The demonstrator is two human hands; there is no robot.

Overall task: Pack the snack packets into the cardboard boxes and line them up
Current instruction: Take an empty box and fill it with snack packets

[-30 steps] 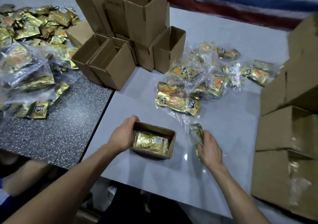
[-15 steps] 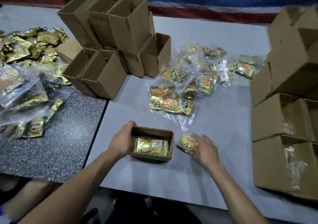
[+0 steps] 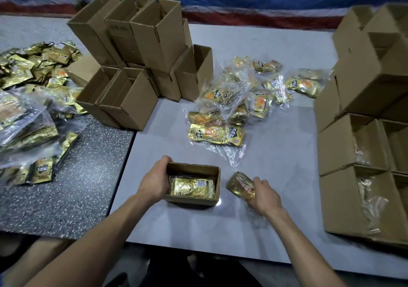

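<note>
1. Snack packet (image 3: 240,186): gold foil, lying tilted on the white table (image 3: 276,165), just right of the cardboard box (image 3: 189,201). The right hand (image 3: 263,195) covers its near end, curled fingers gripping it.
2. Left hand (image 3: 154,182): wrapped round the box's left end wall, thumb at the far rim, steadying the box.
3. Box contents: one packed packet (image 3: 192,186) lies flat on the bottom, and there appears to be room above it.
4. Step in hand (judged): filling this box. The gripped packet goes in next.
5. Next move calls for lifting the packet over the right wall, turning it to match the one inside, and laying it flat.
6. Bagged packets (image 3: 220,119) lie farther back. The side boxes (image 3: 353,154) stand at the right, probably the line-up this box will join.
</note>
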